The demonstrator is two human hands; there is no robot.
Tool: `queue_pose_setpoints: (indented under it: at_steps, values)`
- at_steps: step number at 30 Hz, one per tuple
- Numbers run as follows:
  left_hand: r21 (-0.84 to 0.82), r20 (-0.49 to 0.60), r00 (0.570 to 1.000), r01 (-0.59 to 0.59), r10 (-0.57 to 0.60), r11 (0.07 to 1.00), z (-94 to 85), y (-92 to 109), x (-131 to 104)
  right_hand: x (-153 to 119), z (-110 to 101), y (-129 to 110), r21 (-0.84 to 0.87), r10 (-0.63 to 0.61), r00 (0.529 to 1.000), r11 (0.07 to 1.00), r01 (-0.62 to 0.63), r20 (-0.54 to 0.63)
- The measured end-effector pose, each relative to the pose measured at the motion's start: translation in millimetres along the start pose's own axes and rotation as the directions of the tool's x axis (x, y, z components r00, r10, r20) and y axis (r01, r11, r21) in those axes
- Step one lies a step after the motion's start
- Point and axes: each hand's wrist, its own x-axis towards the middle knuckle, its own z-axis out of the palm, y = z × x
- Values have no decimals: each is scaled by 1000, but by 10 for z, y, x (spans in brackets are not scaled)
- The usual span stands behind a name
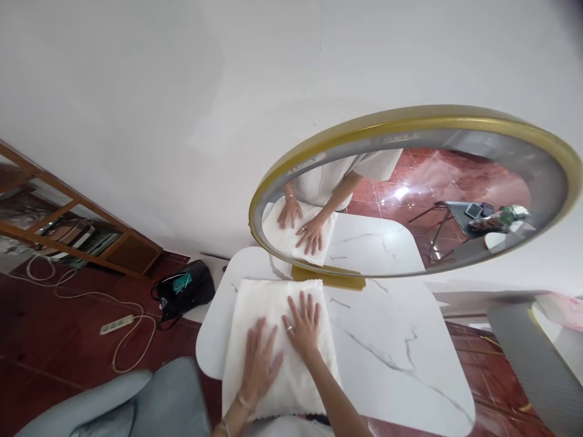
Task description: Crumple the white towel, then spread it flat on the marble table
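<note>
A white towel is spread out on the left part of a white marble-patterned table. My left hand rests on the middle of the towel, fingers apart and slightly blurred. Farther up, my right hand lies flat on the cloth with its fingers spread and a ring on one of them. Neither hand grips anything. The towel looks mostly smooth, and its near edge reaches my body. Both hands and the towel are reflected in an oval gold-framed mirror.
The mirror's gold base stands just beyond the towel. To the left are a grey chair, a black bag, a power strip with its cord and a wooden shelf. A grey ribbed cabinet is at right.
</note>
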Motion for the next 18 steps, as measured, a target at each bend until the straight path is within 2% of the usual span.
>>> queue_pose_setpoints:
  at_steps: [2,4,7,9,12,14,16,18]
  values:
    - [-24,91,985,-142,143,990,-16,181,-236,-32,-46,184,-29,35,999,999,-35,-16]
    - [-51,125,962,-239,244,970,14,356,-305,-119,-138,427,-56,72,996,996,-74,-43]
    - [-105,142,939,-299,312,948,107,605,-171,-424,-361,767,-82,123,990,988,-129,-75]
    - [-145,153,935,-298,319,943,159,749,-55,-744,-523,885,-98,121,991,987,-125,-49]
    - [-184,149,940,-280,308,942,182,873,18,-1231,-675,840,-107,44,998,993,-41,32]
    - [-201,140,937,-289,319,936,163,866,12,-1425,-681,707,-119,73,997,991,-69,31]
    - [-200,131,939,-290,319,936,124,780,-8,-1467,-628,548,-128,109,994,986,-106,15]
    - [-173,122,948,-272,295,947,66,618,-29,-1390,-548,399,-120,85,996,989,-83,15]
